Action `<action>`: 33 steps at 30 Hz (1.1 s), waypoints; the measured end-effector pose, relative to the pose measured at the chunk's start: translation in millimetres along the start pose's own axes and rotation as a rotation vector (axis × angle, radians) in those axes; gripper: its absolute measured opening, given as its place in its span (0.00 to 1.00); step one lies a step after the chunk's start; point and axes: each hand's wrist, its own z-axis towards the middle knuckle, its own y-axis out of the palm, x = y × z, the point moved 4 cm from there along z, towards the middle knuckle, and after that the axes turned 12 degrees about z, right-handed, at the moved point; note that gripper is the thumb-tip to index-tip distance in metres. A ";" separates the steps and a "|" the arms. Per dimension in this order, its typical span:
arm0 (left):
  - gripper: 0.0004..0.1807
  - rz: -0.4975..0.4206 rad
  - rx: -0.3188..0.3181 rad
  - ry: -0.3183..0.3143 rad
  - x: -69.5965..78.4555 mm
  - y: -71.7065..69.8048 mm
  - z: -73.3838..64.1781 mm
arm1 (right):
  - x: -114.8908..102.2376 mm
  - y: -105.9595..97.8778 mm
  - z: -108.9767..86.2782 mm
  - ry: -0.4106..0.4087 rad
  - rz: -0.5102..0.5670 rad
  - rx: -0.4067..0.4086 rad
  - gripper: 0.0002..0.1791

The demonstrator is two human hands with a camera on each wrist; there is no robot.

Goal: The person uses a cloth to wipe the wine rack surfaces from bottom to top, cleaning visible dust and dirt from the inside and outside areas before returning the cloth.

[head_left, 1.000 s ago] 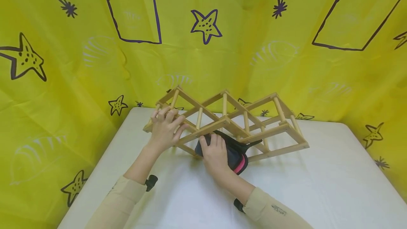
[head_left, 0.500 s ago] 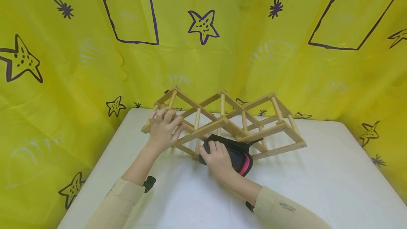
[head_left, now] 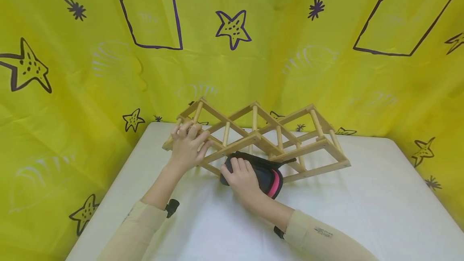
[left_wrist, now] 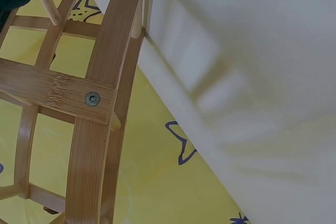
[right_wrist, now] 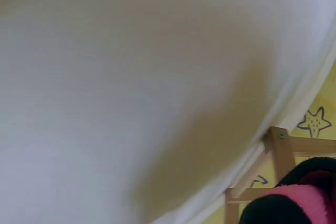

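Note:
My left hand (head_left: 187,147) grips the left end of a wooden lattice wine rack (head_left: 255,137), fingers bent over its upper slats; what the fingertips touch is hidden. My right hand (head_left: 242,178) holds a soft black case (head_left: 266,176) with a pink band and a dark strap, in front of the rack's middle. The case lies sideways, tilted, its pink end toward the lower right; whether it touches the rack cannot be told. In the left wrist view, slats and a bolt of the rack (left_wrist: 97,40) fill the left side. The right wrist view shows the case's fuzzy pink part (right_wrist: 310,200) at the lower right.
The rack stands toward the far edge of a white-covered table (head_left: 362,196). Behind and beside it hangs a yellow curtain (head_left: 275,67) with starfish drawings. Shadows of the arms fall on the cloth.
The right hand and the case shifted slightly right and down, away from the front slat, then back to the left. The left hand and the rack stayed in place.

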 end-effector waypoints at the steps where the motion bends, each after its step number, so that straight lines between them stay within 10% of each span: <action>1: 0.19 0.000 -0.004 -0.002 0.1 0.0 -0.1 | -0.8 -0.1 2.4 -0.001 0.002 -0.002 0.12; 10: 0.19 0.003 -0.012 0.002 1.6 0.6 -0.5 | 3.0 0.2 -16.6 0.039 -0.005 -0.129 0.17; 24: 0.20 0.000 -0.008 -0.011 -1.6 -2.5 -0.1 | -6.0 2.7 8.5 0.038 0.012 -0.071 0.12; 33: 0.20 -0.002 0.001 0.004 0.0 -0.8 0.8 | 2.6 2.8 -16.5 0.073 0.007 -0.145 0.20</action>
